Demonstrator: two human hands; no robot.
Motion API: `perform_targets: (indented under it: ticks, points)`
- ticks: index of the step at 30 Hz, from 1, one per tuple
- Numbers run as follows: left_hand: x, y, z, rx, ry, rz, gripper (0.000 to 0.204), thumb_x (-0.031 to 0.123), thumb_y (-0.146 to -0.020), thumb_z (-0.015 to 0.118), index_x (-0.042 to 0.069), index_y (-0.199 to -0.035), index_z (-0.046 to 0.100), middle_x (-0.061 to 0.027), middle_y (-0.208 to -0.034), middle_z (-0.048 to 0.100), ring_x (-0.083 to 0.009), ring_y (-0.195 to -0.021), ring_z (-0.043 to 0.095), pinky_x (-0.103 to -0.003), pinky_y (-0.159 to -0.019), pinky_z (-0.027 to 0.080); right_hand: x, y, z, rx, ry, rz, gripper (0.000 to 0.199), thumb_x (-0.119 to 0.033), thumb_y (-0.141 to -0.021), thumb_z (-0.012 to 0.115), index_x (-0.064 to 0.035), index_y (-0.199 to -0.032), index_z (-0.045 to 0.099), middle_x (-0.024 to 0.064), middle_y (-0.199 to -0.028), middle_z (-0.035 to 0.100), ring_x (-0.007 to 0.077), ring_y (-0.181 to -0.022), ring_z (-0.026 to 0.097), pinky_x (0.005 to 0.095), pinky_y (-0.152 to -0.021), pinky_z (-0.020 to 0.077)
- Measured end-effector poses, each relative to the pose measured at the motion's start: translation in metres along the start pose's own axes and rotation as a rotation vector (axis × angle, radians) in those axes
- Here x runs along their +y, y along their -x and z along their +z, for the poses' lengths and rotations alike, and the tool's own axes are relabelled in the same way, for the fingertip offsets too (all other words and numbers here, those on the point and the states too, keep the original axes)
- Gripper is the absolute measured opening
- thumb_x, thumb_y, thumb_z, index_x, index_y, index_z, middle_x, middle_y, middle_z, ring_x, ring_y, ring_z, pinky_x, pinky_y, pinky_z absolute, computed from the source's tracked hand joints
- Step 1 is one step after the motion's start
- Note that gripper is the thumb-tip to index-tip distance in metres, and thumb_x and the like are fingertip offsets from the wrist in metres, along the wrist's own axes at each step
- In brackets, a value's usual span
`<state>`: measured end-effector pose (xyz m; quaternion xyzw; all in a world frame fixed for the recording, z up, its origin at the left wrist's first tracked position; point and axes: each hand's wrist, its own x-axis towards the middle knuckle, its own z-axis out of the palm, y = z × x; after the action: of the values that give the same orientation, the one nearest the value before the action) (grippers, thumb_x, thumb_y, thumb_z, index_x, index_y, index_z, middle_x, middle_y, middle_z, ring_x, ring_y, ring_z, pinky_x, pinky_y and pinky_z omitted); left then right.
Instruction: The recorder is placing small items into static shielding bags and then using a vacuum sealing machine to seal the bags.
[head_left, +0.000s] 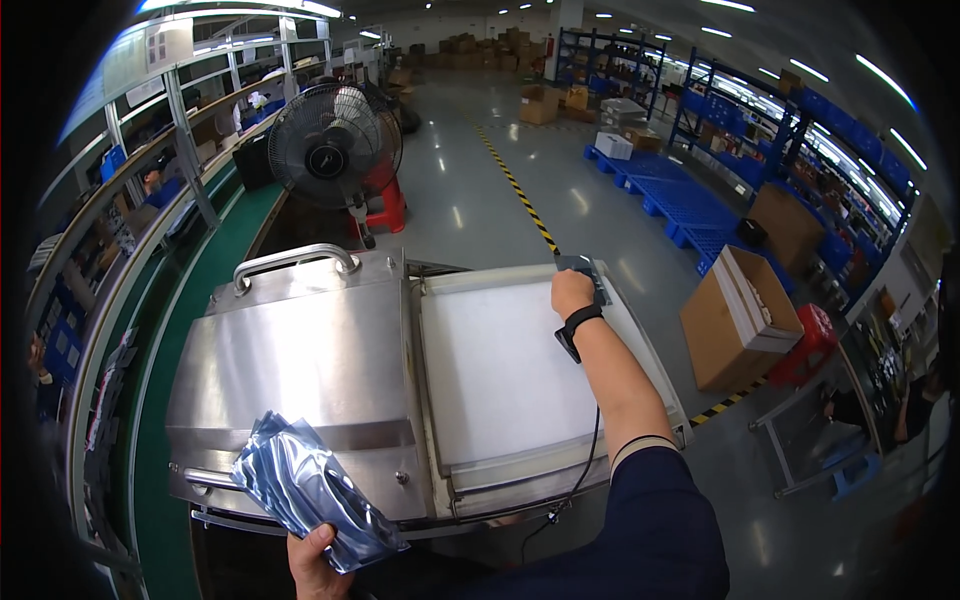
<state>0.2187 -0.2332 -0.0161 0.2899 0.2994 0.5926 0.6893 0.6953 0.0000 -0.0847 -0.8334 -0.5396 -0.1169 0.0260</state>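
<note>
The left hand (pixel 312 560) is low at the near edge of the steel machine (pixel 300 370), its grip clamped on a crinkled silvery-blue foil bag (pixel 305 490) that lies tilted over the machine's closed lid. The right hand (pixel 572 293) reaches out to the far right corner of the white tray bed (pixel 495 370), its grip closed around a small dark object (pixel 585 268) there; what the object is I cannot tell. A black wristband (pixel 577 325) sits on that wrist, with a thin cable (pixel 580 470) trailing down from the arm. A curved handle (pixel 295 262) tops the lid's far edge. Behind the machine stands a black fan (pixel 330 150), a red stool (pixel 385 205) beside it. An open cardboard box (pixel 740 320) rests on the floor to the right
</note>
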Motion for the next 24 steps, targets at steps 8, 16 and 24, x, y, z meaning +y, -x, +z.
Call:
perform_targets:
  ticks: [8, 16, 24]
  points:
    - [0.001, 0.002, 0.000, 0.025, 0.001, -0.013, 0.063, 0.010, -0.069, 0.068, -0.006, -0.123, 0.040, -0.0193, -0.107, 0.057, -0.0297, -0.097, 0.060, -0.040, -0.087, 0.050, -0.005, 0.004, 0.002, 0.055, -0.007, 0.067, 0.017, -0.008, -0.082, 0.055, -0.0063, -0.087, 0.071, 0.0134, -0.090, 0.069, 0.0270, -0.085, 0.067, 0.0336, -0.070, 0.0557]
    - [-0.004, 0.001, -0.005, 0.013, 0.032, -0.048, 0.060, 0.009, -0.069, 0.067, -0.006, -0.122, 0.042, -0.0179, -0.106, 0.058, -0.0292, -0.096, 0.060, -0.040, -0.086, 0.051, -0.001, 0.011, -0.003, -0.008, 0.033, 0.051, 0.017, -0.008, -0.083, 0.054, -0.0065, -0.087, 0.071, 0.0122, -0.091, 0.069, 0.0274, -0.086, 0.067, 0.0349, -0.070, 0.0560]
    - [0.002, 0.000, 0.012, -0.003, 0.039, -0.056, 0.057, 0.007, -0.071, 0.065, -0.005, -0.122, 0.042, -0.0151, -0.107, 0.059, -0.0278, -0.094, 0.062, -0.040, -0.086, 0.051, -0.016, 0.003, 0.004, -0.020, 0.058, 0.002, 0.017, -0.009, -0.082, 0.054, -0.0075, -0.086, 0.071, 0.0126, -0.089, 0.069, 0.0275, -0.085, 0.068, 0.0366, -0.069, 0.0559]
